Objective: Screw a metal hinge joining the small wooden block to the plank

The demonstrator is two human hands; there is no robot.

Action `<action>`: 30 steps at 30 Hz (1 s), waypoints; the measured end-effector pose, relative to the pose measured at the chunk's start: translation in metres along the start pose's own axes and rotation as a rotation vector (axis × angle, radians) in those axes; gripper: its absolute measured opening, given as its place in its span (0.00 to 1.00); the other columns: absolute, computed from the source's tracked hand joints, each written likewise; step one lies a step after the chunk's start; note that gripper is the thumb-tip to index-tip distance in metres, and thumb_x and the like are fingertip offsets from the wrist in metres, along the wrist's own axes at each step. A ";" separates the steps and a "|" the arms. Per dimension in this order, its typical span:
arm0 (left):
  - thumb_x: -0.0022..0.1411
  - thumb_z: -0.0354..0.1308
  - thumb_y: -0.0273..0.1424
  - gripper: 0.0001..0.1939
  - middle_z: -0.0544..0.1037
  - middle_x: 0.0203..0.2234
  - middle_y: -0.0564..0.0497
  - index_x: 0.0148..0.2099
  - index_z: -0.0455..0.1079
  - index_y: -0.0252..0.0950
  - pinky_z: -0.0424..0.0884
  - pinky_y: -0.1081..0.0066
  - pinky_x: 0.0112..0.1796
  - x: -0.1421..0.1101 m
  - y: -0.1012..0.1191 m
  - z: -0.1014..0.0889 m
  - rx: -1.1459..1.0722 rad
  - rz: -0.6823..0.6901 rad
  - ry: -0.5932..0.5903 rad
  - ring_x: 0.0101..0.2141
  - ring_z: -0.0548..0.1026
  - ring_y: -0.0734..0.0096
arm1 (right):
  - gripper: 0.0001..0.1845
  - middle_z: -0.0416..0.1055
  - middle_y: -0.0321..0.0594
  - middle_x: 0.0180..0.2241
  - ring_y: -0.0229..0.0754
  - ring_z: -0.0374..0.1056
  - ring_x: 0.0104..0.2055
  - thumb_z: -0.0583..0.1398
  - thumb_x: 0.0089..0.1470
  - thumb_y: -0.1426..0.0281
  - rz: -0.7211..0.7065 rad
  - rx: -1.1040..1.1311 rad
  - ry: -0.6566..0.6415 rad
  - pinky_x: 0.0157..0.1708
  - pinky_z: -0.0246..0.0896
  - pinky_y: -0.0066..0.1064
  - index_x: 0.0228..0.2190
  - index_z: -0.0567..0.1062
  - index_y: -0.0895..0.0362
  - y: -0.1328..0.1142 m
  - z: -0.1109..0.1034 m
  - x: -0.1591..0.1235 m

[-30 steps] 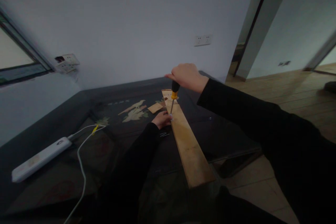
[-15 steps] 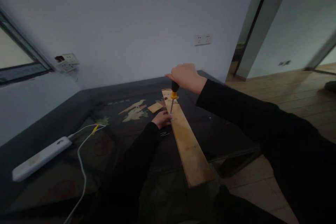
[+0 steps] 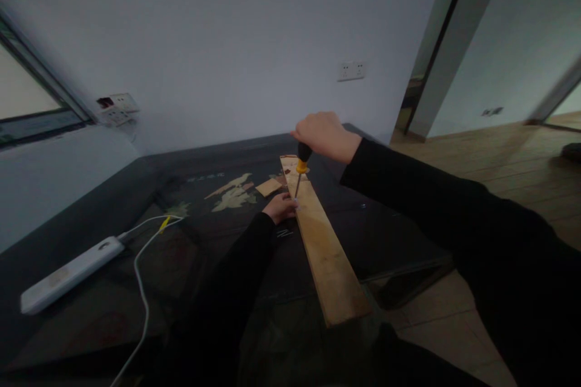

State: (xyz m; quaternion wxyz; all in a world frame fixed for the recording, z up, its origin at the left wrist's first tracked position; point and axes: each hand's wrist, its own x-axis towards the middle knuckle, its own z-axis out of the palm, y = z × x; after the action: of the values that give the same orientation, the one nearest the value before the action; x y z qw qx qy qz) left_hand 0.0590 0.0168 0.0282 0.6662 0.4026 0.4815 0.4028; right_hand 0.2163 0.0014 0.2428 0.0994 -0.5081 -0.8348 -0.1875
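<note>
My right hand (image 3: 324, 135) is closed around the black grip of a screwdriver (image 3: 302, 165) with a yellow collar. Its metal shaft points down, slightly tilted, at a long wooden board (image 3: 329, 248). By the tip sits a small whitish piece (image 3: 296, 202), too small to make out clearly. My left hand (image 3: 280, 207) rests at the board's left edge, fingertips pinched at that piece. The board lies lengthwise on a dark table (image 3: 245, 154), its near end sticking out past the table edge.
A small square wood piece (image 3: 269, 187) lies left of the board. Several thin metal pieces (image 3: 285, 233) lie near my left wrist. At left are a white power strip (image 3: 72, 275) and its white cable (image 3: 144, 296). A wall with sockets (image 3: 351, 71) stands behind the table.
My right hand and the screwdriver handle have shifted very slightly to the right. My left hand and the board look almost the same.
</note>
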 end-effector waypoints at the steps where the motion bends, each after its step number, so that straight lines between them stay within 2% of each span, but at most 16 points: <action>1: 0.45 0.67 0.17 0.23 0.79 0.36 0.45 0.45 0.70 0.31 0.76 0.66 0.37 -0.001 0.000 0.001 0.001 -0.002 -0.002 0.31 0.79 0.69 | 0.27 0.76 0.58 0.40 0.51 0.70 0.42 0.47 0.65 0.60 0.032 -0.004 0.020 0.36 0.56 0.36 0.44 0.79 0.64 -0.002 0.001 0.000; 3: 0.46 0.65 0.16 0.22 0.79 0.35 0.45 0.45 0.70 0.31 0.76 0.67 0.36 -0.002 0.001 0.001 0.002 -0.005 -0.009 0.31 0.79 0.69 | 0.28 0.76 0.57 0.40 0.51 0.70 0.42 0.48 0.64 0.56 0.063 0.024 0.020 0.36 0.56 0.36 0.44 0.79 0.64 -0.001 0.002 0.001; 5: 0.46 0.65 0.16 0.22 0.79 0.35 0.45 0.45 0.70 0.31 0.76 0.68 0.36 -0.003 0.001 0.001 0.001 0.001 -0.012 0.31 0.79 0.68 | 0.26 0.76 0.54 0.41 0.49 0.70 0.41 0.53 0.61 0.54 0.037 0.083 -0.040 0.36 0.55 0.35 0.45 0.79 0.60 0.006 -0.002 0.003; 8: 0.46 0.66 0.16 0.22 0.79 0.36 0.45 0.45 0.69 0.31 0.77 0.68 0.36 -0.003 -0.001 0.000 -0.002 0.012 0.000 0.31 0.79 0.69 | 0.20 0.76 0.47 0.43 0.45 0.69 0.41 0.60 0.56 0.60 -0.087 0.167 -0.154 0.35 0.55 0.33 0.47 0.78 0.56 0.017 -0.010 0.005; 10: 0.46 0.66 0.16 0.21 0.79 0.36 0.45 0.44 0.69 0.31 0.77 0.68 0.36 -0.002 -0.001 0.000 -0.004 0.009 0.009 0.31 0.79 0.69 | 0.17 0.76 0.45 0.43 0.44 0.69 0.41 0.60 0.56 0.65 -0.151 0.179 -0.178 0.35 0.54 0.32 0.47 0.78 0.55 0.020 -0.012 0.004; 13: 0.46 0.65 0.15 0.21 0.79 0.34 0.46 0.43 0.69 0.31 0.77 0.69 0.35 -0.003 0.000 0.001 -0.016 0.008 0.014 0.30 0.78 0.70 | 0.17 0.76 0.49 0.41 0.46 0.69 0.41 0.56 0.60 0.64 -0.113 0.108 -0.107 0.35 0.54 0.33 0.45 0.79 0.58 0.012 -0.008 0.001; 16: 0.46 0.64 0.15 0.21 0.78 0.33 0.48 0.43 0.68 0.31 0.77 0.69 0.33 -0.004 0.002 0.004 -0.022 -0.006 0.024 0.28 0.78 0.71 | 0.25 0.76 0.56 0.40 0.49 0.70 0.41 0.50 0.64 0.58 -0.004 0.035 -0.004 0.35 0.54 0.34 0.44 0.79 0.63 0.001 0.000 0.000; 18: 0.46 0.64 0.14 0.21 0.78 0.32 0.48 0.43 0.68 0.31 0.77 0.69 0.33 -0.006 0.003 0.006 -0.022 -0.017 0.036 0.27 0.78 0.71 | 0.29 0.75 0.57 0.40 0.50 0.70 0.41 0.49 0.64 0.54 0.035 0.039 0.021 0.35 0.54 0.35 0.44 0.78 0.63 -0.001 0.002 0.001; 21: 0.46 0.63 0.14 0.20 0.79 0.32 0.48 0.43 0.68 0.31 0.77 0.69 0.34 -0.007 0.004 0.007 -0.022 -0.019 0.047 0.27 0.78 0.71 | 0.25 0.76 0.52 0.41 0.47 0.70 0.40 0.54 0.60 0.53 -0.016 0.116 -0.024 0.34 0.54 0.33 0.44 0.78 0.60 0.007 -0.002 0.005; 23: 0.46 0.63 0.14 0.20 0.79 0.32 0.48 0.43 0.68 0.31 0.77 0.69 0.34 -0.006 0.004 0.006 -0.019 -0.012 0.045 0.28 0.78 0.71 | 0.20 0.76 0.47 0.42 0.45 0.69 0.40 0.59 0.57 0.58 -0.108 0.167 -0.094 0.34 0.54 0.32 0.45 0.78 0.57 0.015 -0.007 0.006; 25: 0.46 0.63 0.14 0.20 0.79 0.33 0.47 0.43 0.69 0.31 0.77 0.69 0.35 -0.005 0.003 0.005 -0.015 -0.008 0.040 0.29 0.78 0.70 | 0.16 0.76 0.45 0.41 0.43 0.69 0.40 0.61 0.56 0.65 -0.180 0.182 -0.149 0.34 0.54 0.32 0.45 0.78 0.56 0.020 -0.010 0.006; 27: 0.46 0.63 0.14 0.20 0.79 0.32 0.48 0.43 0.69 0.31 0.77 0.69 0.36 -0.005 0.003 0.005 -0.012 -0.016 0.041 0.29 0.78 0.71 | 0.15 0.77 0.46 0.40 0.44 0.69 0.40 0.58 0.58 0.67 -0.176 0.154 -0.145 0.34 0.54 0.33 0.45 0.78 0.57 0.018 -0.009 0.005; 30: 0.46 0.64 0.14 0.20 0.79 0.30 0.49 0.43 0.69 0.31 0.77 0.68 0.36 -0.005 0.004 0.006 -0.010 -0.026 0.050 0.27 0.77 0.72 | 0.20 0.76 0.53 0.40 0.48 0.70 0.41 0.53 0.62 0.62 -0.070 0.067 -0.052 0.35 0.54 0.35 0.44 0.79 0.61 0.008 -0.002 0.002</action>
State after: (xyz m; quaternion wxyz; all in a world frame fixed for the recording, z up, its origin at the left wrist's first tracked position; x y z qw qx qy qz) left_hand 0.0631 0.0125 0.0344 0.6611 0.3826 0.5012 0.4067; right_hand 0.2220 0.0053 0.2468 0.0881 -0.4795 -0.8602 -0.1495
